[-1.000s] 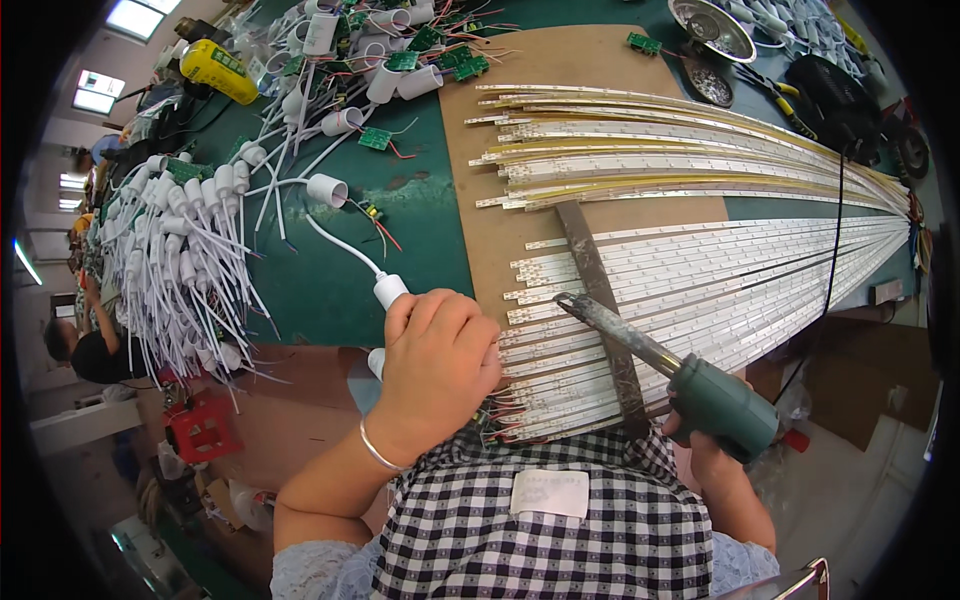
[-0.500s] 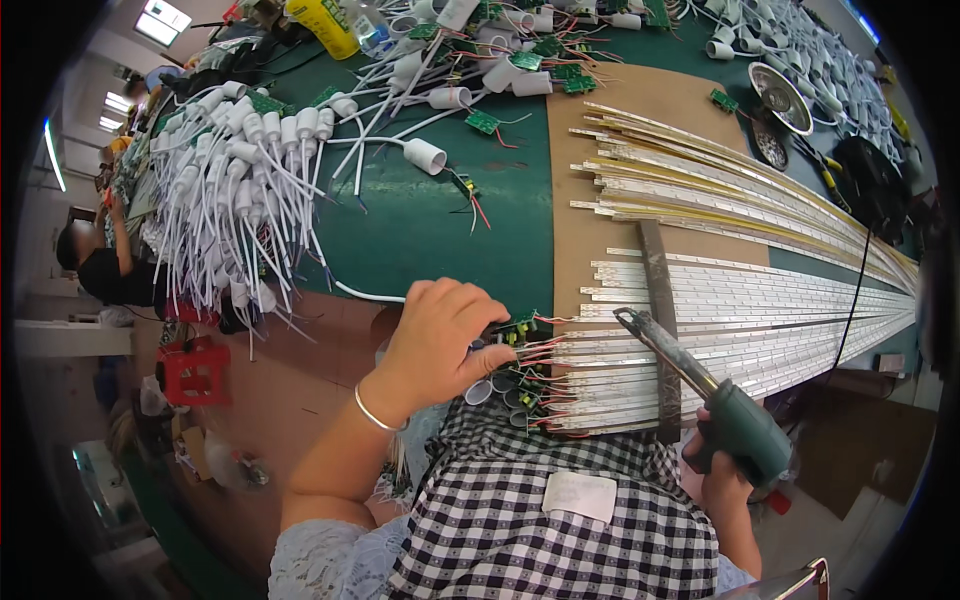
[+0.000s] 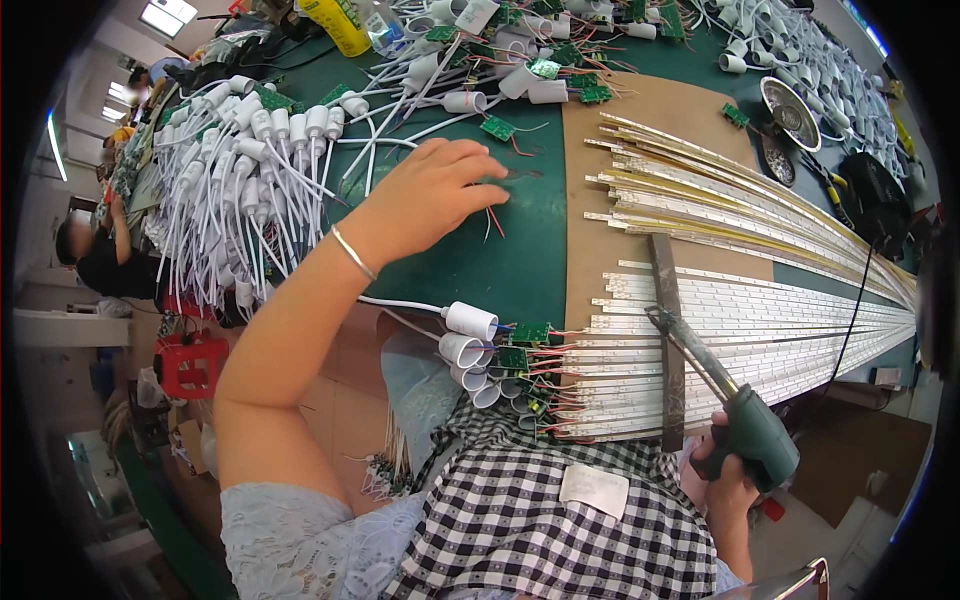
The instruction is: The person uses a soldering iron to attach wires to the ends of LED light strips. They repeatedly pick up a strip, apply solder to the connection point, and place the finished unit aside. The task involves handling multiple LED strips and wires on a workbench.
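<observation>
My left hand (image 3: 425,195) hovers over the green tabletop, fingers bent and a little apart. It hides the white lamp cap beneath it; a bit of red wire shows beside the fingers. At the lower right, my right hand (image 3: 728,478) grips the green handle of a soldering gun (image 3: 755,435). The gun's tip points up and left, over the dark metal bar (image 3: 667,350) that lies across the white LED strips (image 3: 760,330). At the strips' near left ends, red wires join green circuit boards (image 3: 530,333) and white lamp caps (image 3: 470,320).
A heap of white lamp caps with cables (image 3: 250,150) lies on the left. More caps and boards cover the back. Yellowish LED strips (image 3: 690,180) lie on a brown board (image 3: 680,100). A metal bowl (image 3: 790,115) and pliers (image 3: 832,185) are at right. A person (image 3: 105,250) sits far left.
My left hand has moved from the wired strip ends up and left to the loose lamp cap. A cap with its board now lies uncovered there. The soldering gun stays nearly in place.
</observation>
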Available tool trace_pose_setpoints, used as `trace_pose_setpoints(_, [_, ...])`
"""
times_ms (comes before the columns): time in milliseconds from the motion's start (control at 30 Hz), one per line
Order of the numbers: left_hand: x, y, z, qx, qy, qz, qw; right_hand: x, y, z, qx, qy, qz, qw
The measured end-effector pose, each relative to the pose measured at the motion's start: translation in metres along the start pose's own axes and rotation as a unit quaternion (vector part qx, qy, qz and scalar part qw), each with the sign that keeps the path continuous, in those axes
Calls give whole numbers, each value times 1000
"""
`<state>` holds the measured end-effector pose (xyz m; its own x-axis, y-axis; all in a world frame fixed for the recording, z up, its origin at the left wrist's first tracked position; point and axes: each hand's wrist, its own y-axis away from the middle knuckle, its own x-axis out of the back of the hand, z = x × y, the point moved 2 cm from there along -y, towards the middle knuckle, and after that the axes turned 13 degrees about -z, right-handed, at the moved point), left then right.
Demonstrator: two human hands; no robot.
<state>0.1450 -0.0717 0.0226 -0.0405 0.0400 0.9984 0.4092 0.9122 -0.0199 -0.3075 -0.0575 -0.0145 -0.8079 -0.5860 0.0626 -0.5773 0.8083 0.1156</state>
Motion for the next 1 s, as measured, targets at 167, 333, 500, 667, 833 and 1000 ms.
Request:
trace_pose_setpoints(167, [-3,-10,-11,-48,38,-121,991,-1,4,8,2,-5,39,999])
trace_pose_setpoints(333, [3,-23,8,-44,183,-39,981,-2,-2,8,0,-20,19,1000])
trace_pose_setpoints(500, [-9,-34,48,-18,251,-46,967,1,-3,7,-34,-5,-4,999])
trace_pose_setpoints(667, [-15,-39,74,2,323,-51,945,1,-3,2,-38,4,7,999])
trace_pose_setpoints(833, [-10,-38,96,60,305,-55,949,-1,-5,3,-18,-1,1,1000])
trace_pose_setpoints(1000, [-11,-34,110,91,340,-33,935,-1,-8,2,-5,-33,-17,999])
